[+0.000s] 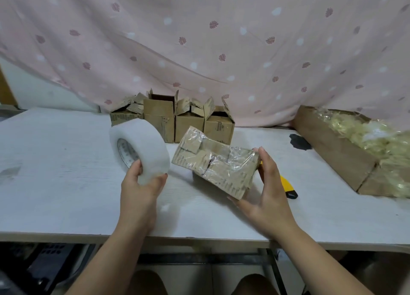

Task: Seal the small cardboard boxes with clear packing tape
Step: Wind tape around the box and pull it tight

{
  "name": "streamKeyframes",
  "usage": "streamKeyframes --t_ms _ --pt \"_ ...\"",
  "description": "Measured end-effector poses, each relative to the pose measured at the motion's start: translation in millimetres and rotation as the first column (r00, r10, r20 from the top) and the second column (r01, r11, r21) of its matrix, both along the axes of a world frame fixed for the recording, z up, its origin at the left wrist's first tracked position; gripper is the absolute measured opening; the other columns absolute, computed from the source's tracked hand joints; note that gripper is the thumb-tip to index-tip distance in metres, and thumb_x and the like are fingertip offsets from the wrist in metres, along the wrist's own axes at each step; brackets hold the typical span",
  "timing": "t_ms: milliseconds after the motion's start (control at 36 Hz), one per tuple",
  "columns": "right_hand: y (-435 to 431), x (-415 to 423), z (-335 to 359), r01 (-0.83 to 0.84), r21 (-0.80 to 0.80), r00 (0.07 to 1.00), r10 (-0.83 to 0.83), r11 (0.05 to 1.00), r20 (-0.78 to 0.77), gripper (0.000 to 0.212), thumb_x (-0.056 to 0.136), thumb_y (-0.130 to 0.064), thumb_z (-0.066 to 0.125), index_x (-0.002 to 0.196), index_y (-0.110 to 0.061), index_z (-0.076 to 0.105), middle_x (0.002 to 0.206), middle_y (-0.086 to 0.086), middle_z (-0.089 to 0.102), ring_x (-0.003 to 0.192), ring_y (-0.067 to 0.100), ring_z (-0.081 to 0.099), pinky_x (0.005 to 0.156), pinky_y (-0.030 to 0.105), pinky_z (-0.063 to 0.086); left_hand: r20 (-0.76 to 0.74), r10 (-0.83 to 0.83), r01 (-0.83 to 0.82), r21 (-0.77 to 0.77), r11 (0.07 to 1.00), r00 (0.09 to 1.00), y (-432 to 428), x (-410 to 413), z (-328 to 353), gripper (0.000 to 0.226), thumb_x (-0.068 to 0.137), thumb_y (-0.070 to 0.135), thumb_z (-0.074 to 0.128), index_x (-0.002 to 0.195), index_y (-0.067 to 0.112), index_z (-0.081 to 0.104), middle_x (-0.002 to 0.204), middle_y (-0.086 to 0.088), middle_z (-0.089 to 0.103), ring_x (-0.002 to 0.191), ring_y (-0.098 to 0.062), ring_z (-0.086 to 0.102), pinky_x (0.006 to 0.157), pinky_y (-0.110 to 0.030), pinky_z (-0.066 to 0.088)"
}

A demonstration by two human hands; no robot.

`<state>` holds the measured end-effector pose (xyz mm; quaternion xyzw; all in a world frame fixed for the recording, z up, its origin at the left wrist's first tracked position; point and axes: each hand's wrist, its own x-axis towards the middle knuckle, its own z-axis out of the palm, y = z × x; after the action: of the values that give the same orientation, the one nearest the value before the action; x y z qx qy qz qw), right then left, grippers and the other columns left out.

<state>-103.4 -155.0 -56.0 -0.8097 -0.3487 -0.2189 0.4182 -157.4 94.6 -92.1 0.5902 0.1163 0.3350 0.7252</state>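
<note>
My left hand (142,184) grips a thick roll of clear packing tape (139,148) from below and holds it upright above the white table (55,166). My right hand (264,190) holds a small cardboard box (213,164) by its right end, tilted. Crinkled clear tape covers the box's top flaps. Several small cardboard boxes (173,119) with open flaps stand in a row at the back of the table, behind the roll and the held box.
A yellow utility knife (288,187) lies on the table, partly hidden behind my right hand. A large cardboard box (332,148) with pale shredded filling sits at the right. A pink patterned cloth (199,39) hangs behind. A dark scrap (299,141) lies near the large box.
</note>
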Motion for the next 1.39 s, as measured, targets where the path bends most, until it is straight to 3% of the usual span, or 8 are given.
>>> streamKeyframes --t_ms 83,167,222,444,583,722,1167,1389 --pt "2 1 0 -0.005 0.029 1.000 0.004 1.000 0.014 0.107 0.071 -0.035 0.083 0.143 -0.057 0.008 0.155 -0.007 0.023 0.146 0.017 0.025 0.116 0.031 0.025 0.018 -0.015 0.015 -0.010 1.000 1.000 -1 0 -1 0.041 0.071 0.022 0.073 0.110 0.035 0.064 0.109 0.012 0.067 0.108 -0.020 0.065 0.089 -0.039 0.052" --pt "4 -1 8 0.003 0.231 0.978 0.045 0.973 -0.202 0.103 0.062 -0.041 0.089 0.130 -0.073 0.019 0.145 -0.032 0.032 0.136 0.001 0.038 0.107 0.022 0.035 0.020 -0.023 0.023 -0.009 1.000 1.000 0 0 -2 0.039 0.072 0.023 0.073 0.107 0.037 0.065 0.108 0.012 0.068 0.104 -0.019 0.067 0.083 -0.034 0.054" --pt "6 -1 17 0.029 0.400 0.925 0.127 0.916 -0.359 0.089 0.061 -0.039 0.086 0.129 -0.065 0.035 0.133 -0.024 0.051 0.119 -0.002 0.054 0.092 0.019 0.048 0.021 -0.028 0.028 -0.002 1.000 0.999 1 -1 -2 0.039 0.072 0.025 0.073 0.108 0.036 0.065 0.108 0.012 0.069 0.103 -0.018 0.067 0.084 -0.036 0.054" --pt "19 -9 48 0.289 0.770 0.399 0.660 0.568 -0.636 0.064 0.063 -0.052 0.070 0.118 -0.021 0.062 0.092 0.009 0.073 0.074 0.022 0.072 0.066 0.033 0.060 0.020 -0.040 0.040 0.007 0.999 0.999 2 -2 -3 0.045 0.065 0.036 0.076 0.109 0.037 0.065 0.109 0.013 0.068 0.103 -0.017 0.067 0.086 -0.039 0.053" --pt "21 -14 57 0.342 0.728 0.202 0.711 0.594 -0.674 0.077 0.058 -0.069 0.064 0.122 -0.027 0.064 0.117 0.015 0.063 0.077 0.037 0.072 0.052 0.030 0.057 0.023 -0.043 0.043 -0.005 0.999 0.999 1 -1 -2 0.045 0.064 0.035 0.075 0.108 0.035 0.066 0.107 0.013 0.069 0.104 -0.019 0.067 0.089 -0.042 0.053" --pt "21 -14 57 0.395 0.711 0.041 0.762 0.582 -0.646 0.067 0.079 -0.069 0.057 0.122 -0.019 0.060 0.107 0.020 0.070 0.077 0.042 0.071 0.045 0.028 0.055 0.017 -0.037 0.036 0.016 0.999 0.999 0 -1 0 0.040 0.064 0.037 0.074 0.104 0.039 0.066 0.104 0.014 0.069 0.102 -0.019 0.067 0.092 -0.045 0.052" --pt "22 -12 37 0.438 0.643 -0.087 0.742 0.628 -0.665 0.069 0.083 -0.070 0.054 0.120 -0.012 0.060 0.095 0.016 0.071 0.075 0.038 0.069 0.036 0.020 0.047 -0.002 -0.024 0.024 0.011 1.000 1.000 -2 -3 3 0.039 0.066 0.034 0.073 0.104 0.038 0.066 0.105 0.015 0.069 0.102 -0.016 0.067 0.091 -0.044 0.053" --pt "21 -9 33 0.358 0.621 -0.028 0.672 0.698 -0.740 0.060 0.081 -0.069 0.054 0.112 -0.018 0.062 0.088 0.013 0.073 0.074 0.040 0.071 0.041 0.019 0.044 -0.010 -0.020 0.020 0.006 1.000 1.000 -2 -3 3 0.037 0.070 0.027 0.072 0.105 0.035 0.066 0.105 0.011 0.070 0.103 -0.018 0.066 0.094 -0.046 0.051"
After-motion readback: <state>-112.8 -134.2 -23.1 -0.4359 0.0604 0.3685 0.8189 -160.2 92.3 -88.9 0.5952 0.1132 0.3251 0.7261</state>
